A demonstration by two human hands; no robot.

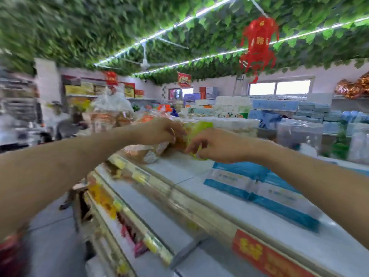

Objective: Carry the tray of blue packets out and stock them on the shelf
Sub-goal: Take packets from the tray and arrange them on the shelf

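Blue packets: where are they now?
In the head view, the blue packets lie on the white shelf top at the right, just nearer than the right hand, which holds a yellow-green packet.

- Blue packets [265, 188]: glossy plastic film, smooth.
- Shelf [159, 206] top: smooth, pale, slightly shiny.
- Yellow-green bag [196, 126]: glossy, crinkled plastic.

The head view looks forward, tilted, across the nearby shelf top [175, 168].
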